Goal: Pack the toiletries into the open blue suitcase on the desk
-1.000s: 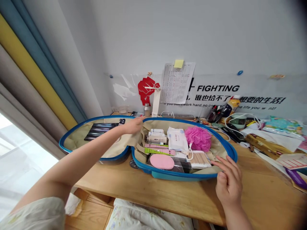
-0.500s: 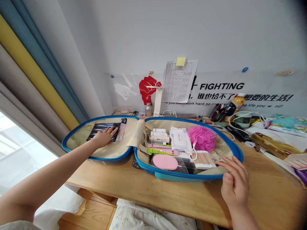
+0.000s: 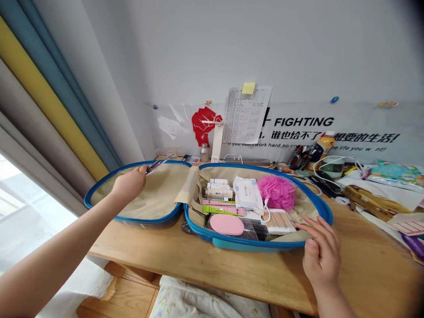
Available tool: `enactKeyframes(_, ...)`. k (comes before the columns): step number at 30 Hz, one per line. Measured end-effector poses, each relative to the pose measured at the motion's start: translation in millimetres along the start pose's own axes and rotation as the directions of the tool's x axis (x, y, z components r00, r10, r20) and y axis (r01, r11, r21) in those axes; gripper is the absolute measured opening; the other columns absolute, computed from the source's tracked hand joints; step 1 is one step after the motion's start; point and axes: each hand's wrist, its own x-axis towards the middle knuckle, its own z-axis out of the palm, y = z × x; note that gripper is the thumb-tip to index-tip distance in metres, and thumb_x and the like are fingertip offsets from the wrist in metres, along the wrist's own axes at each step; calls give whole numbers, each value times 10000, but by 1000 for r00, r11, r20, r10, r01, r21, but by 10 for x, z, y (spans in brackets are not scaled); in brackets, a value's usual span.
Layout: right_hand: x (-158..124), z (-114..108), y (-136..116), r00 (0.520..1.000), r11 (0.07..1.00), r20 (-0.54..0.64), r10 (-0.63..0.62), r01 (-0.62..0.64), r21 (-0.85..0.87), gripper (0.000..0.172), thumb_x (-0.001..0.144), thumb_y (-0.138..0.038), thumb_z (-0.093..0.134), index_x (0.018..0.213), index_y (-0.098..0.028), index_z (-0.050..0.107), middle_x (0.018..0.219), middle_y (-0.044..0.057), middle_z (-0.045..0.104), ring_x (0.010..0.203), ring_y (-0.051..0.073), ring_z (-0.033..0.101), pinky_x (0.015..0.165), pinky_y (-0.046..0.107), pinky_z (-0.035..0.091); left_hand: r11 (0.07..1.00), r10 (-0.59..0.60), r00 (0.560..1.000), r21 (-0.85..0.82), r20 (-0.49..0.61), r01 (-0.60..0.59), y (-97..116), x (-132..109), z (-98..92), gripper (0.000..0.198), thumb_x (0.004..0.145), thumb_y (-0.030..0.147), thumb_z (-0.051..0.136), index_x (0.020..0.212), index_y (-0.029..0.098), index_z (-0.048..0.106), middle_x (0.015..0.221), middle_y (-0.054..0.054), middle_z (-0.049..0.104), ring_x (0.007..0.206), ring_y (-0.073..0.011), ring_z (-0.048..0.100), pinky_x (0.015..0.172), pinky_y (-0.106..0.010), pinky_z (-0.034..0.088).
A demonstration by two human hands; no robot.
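Observation:
A blue-rimmed case [image 3: 198, 238] lies unfolded on the wooden desk. Over its bare left half, my left hand [image 3: 130, 182] is closed on a flat package [image 3: 159, 165], seen nearly edge-on and tilted up. My right hand [image 3: 323, 251] rests at the right front rim, fingers apart and holding nothing. Inside the right half are a pink sponge [image 3: 227, 225], cotton swabs [image 3: 279, 221], a white packet [image 3: 247, 194], a pink mesh puff [image 3: 277, 192], green and pink tubes [image 3: 223, 209] and small bottles [image 3: 218, 193].
Behind the case stand a silver bottle [image 3: 204, 153] and a white stand [image 3: 217, 143]. To the right are a yellow-labelled bottle [image 3: 324, 145], pens, cables and a gold pouch [image 3: 371, 201]. Floral cloth [image 3: 198, 300] lies below the desk's front edge.
The package that lay flat in the left half under my left hand is now gripped, lifted and turned on edge. My right hand has stayed at the rim.

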Motion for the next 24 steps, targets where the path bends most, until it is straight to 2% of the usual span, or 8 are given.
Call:
enactKeyframes(2, -4, -2, 2, 1000, 1000, 8, 6, -6, -1, 353, 977, -344, 369, 998, -186, 684, 1096, 133, 697, 1254, 315, 556, 1025, 527, 449, 997, 59, 989, -35, -137, -65, 35, -113, -166, 521, 922, 211, 372, 1435, 175, 457, 1333, -174, 619, 1082, -328, 670, 768, -418, 580)
enactKeyframes(4, -5, -2, 0, 1000, 1000, 15, 19, -18, -8, 363, 978, -357, 367, 1003, -187, 687, 1098, 133, 697, 1257, 316, 553, 1032, 531, 443, 968, 212, 927, -60, -309, -242, 114, -225, -309, 523, 895, 182, 409, 1411, 204, 491, 1358, -129, 614, 1155, -292, 640, 801, -364, 579)
enactKeyframes(7, 3, 6, -6, 1000, 1000, 1, 23, -23, -8, 376, 983, -370, 361, 1000, -186, 689, 1091, 136, 699, 1249, 317, 559, 1024, 532, 444, 818, 505, 719, 0, -477, -575, 336, -318, -430, 491, 929, 138, 364, 1387, 221, 520, 1387, -89, 609, 1199, -221, 616, 873, -307, 561)
enactKeyframes(10, 7, 17, -10, 1000, 1000, -17, 11, -10, 15, 354, 981, -348, 377, 998, -180, 688, 1088, 139, 701, 1252, 318, 559, 1017, 533, 447, 613, 705, 486, 98, -517, -784, 672, -278, -418, 445, 1006, 169, 295, 1389, 230, 513, 1382, -82, 617, 1188, -178, 616, 914, -292, 540)
enactKeyframes(13, 0, 19, -6, 1000, 1000, -12, 18, -18, 21, 343, 977, -346, 387, 1000, -180, 686, 1090, 138, 699, 1261, 318, 553, 1022, 539, 443, 440, 828, 355, 112, -435, -891, 1045, -155, -323, 448, 1030, 180, 272, 1424, 246, 475, 1403, -83, 601, 1217, -173, 593, 858, -273, 539)
enactKeyframes(16, -13, 15, -2, 999, 999, -2, 42, -42, 13, 362, 980, -370, 373, 996, -191, 688, 1095, 130, 697, 1264, 314, 550, 1034, 546, 436, 317, 912, 292, 43, -287, -947, 1334, -32, -220, 467, 1022, 170, 286, 1437, 293, 461, 1442, -63, 565, 1260, -190, 558, 827, -275, 534)
enactKeyframes(18, -18, 13, -1, 999, 999, 0, 37, -37, 16, 356, 980, -367, 373, 1003, -199, 686, 1104, 123, 696, 1267, 309, 547, 1034, 544, 436, 279, 936, 269, 12, -225, -960, 1444, 27, -172, 477, 1007, 156, 311, 1432, 304, 472, 1464, -62, 540, 1256, -206, 556, 818, -279, 531)
enactKeyframes(24, -26, 15, 7, 1000, 1000, -4, 0, 0, 19, 325, 976, -319, 383, 1033, -201, 680, 1135, 119, 692, 1281, 304, 536, 1033, 532, 434, 272, 954, 274, -30, -124, -962, 1498, 82, -168, 486, 974, 129, 382, 1416, 300, 488, 1476, -65, 519, 1241, -213, 561, 822, -263, 528)
